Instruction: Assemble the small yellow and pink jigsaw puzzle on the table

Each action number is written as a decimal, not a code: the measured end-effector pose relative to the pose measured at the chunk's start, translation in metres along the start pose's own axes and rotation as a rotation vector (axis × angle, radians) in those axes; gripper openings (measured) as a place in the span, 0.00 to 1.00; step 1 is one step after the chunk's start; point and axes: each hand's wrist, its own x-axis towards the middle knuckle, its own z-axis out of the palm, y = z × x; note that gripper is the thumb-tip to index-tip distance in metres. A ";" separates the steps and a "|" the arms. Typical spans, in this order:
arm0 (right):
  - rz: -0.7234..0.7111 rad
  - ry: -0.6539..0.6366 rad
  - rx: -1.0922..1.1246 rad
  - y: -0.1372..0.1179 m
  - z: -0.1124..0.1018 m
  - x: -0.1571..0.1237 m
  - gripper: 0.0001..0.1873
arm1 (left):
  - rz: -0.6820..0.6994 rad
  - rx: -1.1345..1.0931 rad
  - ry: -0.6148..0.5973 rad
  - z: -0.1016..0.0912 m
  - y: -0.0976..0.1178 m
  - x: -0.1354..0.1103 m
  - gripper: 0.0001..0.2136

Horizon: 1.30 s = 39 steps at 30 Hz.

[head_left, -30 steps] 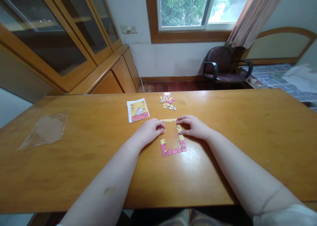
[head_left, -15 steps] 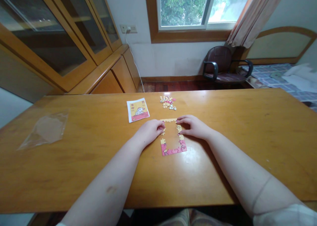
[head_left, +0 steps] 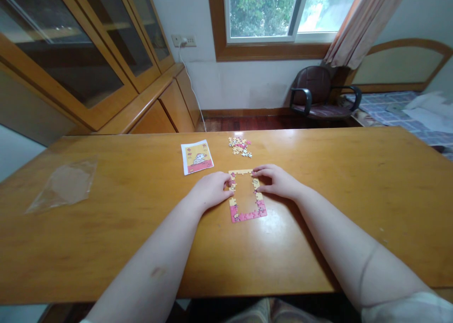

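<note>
A small jigsaw puzzle frame (head_left: 247, 215), yellow above and pink below with an empty middle, lies on the wooden table (head_left: 318, 228). My left hand (head_left: 210, 190) rests at the frame's left edge, fingers curled, fingertips pressing on the left border pieces. My right hand (head_left: 278, 180) lies on the frame's upper right corner, fingers bent and pressing on the border. A little heap of loose puzzle pieces (head_left: 239, 146) sits farther back. A reference picture card (head_left: 197, 157) lies to the left of the heap.
A clear plastic bag (head_left: 65, 184) lies at the table's left. Wooden cabinets with glass doors (head_left: 81, 58) stand at the left wall. A dark armchair (head_left: 316, 94) and a bed (head_left: 399, 110) are beyond the table, under the window (head_left: 276, 11).
My left hand has slid slightly back and down along the frame's left side, and the left border now looks joined. The right hand has stayed in place.
</note>
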 end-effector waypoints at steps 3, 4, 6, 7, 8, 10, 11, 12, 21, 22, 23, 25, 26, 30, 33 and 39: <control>-0.001 0.000 -0.001 -0.001 0.000 0.000 0.22 | -0.004 -0.003 -0.005 0.001 0.000 0.001 0.08; -0.002 0.003 -0.001 -0.001 0.000 0.000 0.22 | -0.001 -0.004 -0.004 0.001 0.000 0.001 0.07; -0.001 0.009 -0.002 -0.001 0.000 0.000 0.22 | 0.005 -0.006 -0.007 0.001 0.000 0.001 0.07; -0.001 0.010 -0.004 -0.001 0.000 0.000 0.22 | 0.008 -0.005 -0.010 0.001 0.000 0.001 0.07; -0.002 0.009 -0.007 -0.001 0.000 -0.001 0.22 | 0.012 -0.004 -0.013 0.002 0.000 0.001 0.07; -0.004 0.006 -0.014 -0.001 0.001 -0.001 0.22 | 0.017 0.001 -0.018 0.002 0.000 0.002 0.07; -0.005 0.005 -0.016 0.000 0.001 -0.001 0.22 | 0.017 0.002 -0.017 0.002 0.000 0.002 0.07; -0.005 0.003 -0.016 0.000 0.001 -0.001 0.22 | 0.017 0.001 -0.015 0.002 0.000 0.002 0.07; -0.002 0.008 -0.006 -0.002 0.000 0.000 0.22 | 0.040 -0.011 -0.018 0.001 0.001 0.002 0.08; -0.003 0.006 -0.007 -0.002 0.000 0.000 0.22 | 0.038 -0.014 -0.012 0.000 0.001 0.001 0.08; -0.004 0.004 -0.008 -0.002 0.000 0.000 0.22 | 0.035 -0.015 -0.006 -0.001 0.002 0.001 0.08; -0.007 -0.001 -0.010 -0.001 0.000 -0.001 0.22 | 0.032 -0.019 -0.018 -0.005 0.003 -0.001 0.09; -0.010 -0.001 -0.010 -0.001 0.000 -0.001 0.22 | 0.037 -0.025 -0.041 -0.007 0.003 -0.002 0.10; -0.012 0.018 0.004 0.000 0.000 -0.001 0.20 | 0.070 -0.064 -0.159 -0.012 0.003 -0.004 0.14; -0.003 0.031 0.024 -0.001 0.000 -0.001 0.17 | 0.066 -0.055 -0.188 -0.011 0.002 -0.003 0.15; -0.023 0.031 0.008 -0.002 -0.001 -0.001 0.16 | 0.092 -0.026 -0.166 -0.003 0.001 0.000 0.13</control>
